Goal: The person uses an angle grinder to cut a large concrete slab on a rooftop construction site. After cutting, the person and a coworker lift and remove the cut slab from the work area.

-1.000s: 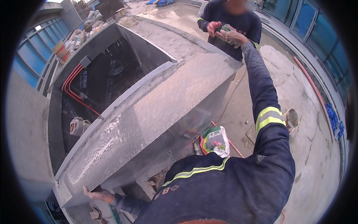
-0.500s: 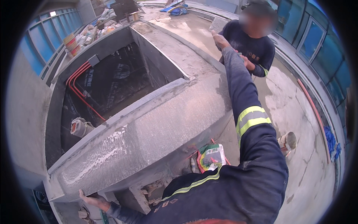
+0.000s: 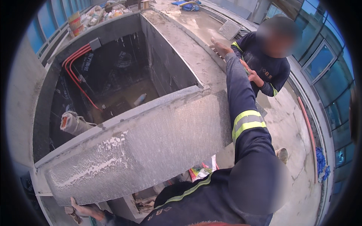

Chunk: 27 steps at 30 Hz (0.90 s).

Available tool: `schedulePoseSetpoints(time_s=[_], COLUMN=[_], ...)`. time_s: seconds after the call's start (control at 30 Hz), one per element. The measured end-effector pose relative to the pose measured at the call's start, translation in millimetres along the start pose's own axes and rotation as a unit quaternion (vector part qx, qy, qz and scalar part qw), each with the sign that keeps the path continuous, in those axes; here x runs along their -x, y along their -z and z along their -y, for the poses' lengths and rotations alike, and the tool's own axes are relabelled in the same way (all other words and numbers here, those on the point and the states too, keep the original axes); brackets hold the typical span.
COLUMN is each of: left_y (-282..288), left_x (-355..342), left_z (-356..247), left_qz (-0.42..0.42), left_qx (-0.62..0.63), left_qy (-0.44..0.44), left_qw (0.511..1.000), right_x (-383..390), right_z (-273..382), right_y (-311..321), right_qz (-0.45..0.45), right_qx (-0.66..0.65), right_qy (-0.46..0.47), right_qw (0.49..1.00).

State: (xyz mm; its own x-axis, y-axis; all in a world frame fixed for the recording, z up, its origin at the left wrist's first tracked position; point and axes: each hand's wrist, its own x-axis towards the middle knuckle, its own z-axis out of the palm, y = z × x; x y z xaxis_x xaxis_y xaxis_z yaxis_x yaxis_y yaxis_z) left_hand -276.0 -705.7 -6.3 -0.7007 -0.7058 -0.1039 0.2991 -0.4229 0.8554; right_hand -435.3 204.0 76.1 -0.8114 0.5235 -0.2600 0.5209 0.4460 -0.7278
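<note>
A long grey stone slab (image 3: 169, 132), with whitish patches near its left end, lies along the near side of a dark-lined pit. At its near left corner my left hand (image 3: 88, 211) touches the edge, a digit stretched upward; part of the hand is hidden. My right arm reaches far forward past the slab's right end. Over the pale ledge, my right hand (image 3: 221, 48) is raised with fingers stretched out and nothing in it. Close by my right wrist are a co-worker's hands (image 3: 256, 77), near something green that I cannot make out.
Inside the pit (image 3: 113, 83) are red conduits (image 3: 77, 77) and a cloth-wrapped roll (image 3: 73, 123). A co-worker (image 3: 269, 62) stands at the far right. Below the slab lies a colourful bag (image 3: 201, 171). A bucket (image 3: 281, 155) and a long red pipe (image 3: 308, 135) are on the right.
The view has shifted, showing more of the pit floor. The co-worker stands more upright and further right in view. My left hand stays at the slab's corner; my right hand stays outstretched.
</note>
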Motion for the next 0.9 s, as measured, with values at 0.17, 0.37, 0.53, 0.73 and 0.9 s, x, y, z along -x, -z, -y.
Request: schedulePoseSetpoints(time_s=[0.17,0.37,0.53,0.73,0.9], left_y=[23.2,67.8,34.5,3.5,54.3], left_x=[-26.8,-64.4,-33.1,-8.7,41.1], left_z=[8.7,39.0,29.5,12.5,12.4], left_qz=[-0.024,0.044,0.081,0.076,0.173], left_qx=[0.006,-0.068,-0.075,-0.050,-0.052], left_qy=[-0.018,-0.128,-0.076,-0.024,-0.007], left_qw=[1.000,0.988,0.991,0.996,0.983], right_x=[18.3,47.5,90.9,117.1,184.0], right_z=[-7.3,-25.6,-6.9,84.7,153.4], right_y=[9.5,29.8,28.2,13.8,-7.1], right_qz=[0.053,0.113,0.130,-0.054,-0.179], right_qx=[-0.013,0.018,0.132,0.236,0.205], right_qy=[-0.050,-0.109,-0.176,0.199,0.404], right_qw=[0.997,0.987,0.967,0.950,0.873])
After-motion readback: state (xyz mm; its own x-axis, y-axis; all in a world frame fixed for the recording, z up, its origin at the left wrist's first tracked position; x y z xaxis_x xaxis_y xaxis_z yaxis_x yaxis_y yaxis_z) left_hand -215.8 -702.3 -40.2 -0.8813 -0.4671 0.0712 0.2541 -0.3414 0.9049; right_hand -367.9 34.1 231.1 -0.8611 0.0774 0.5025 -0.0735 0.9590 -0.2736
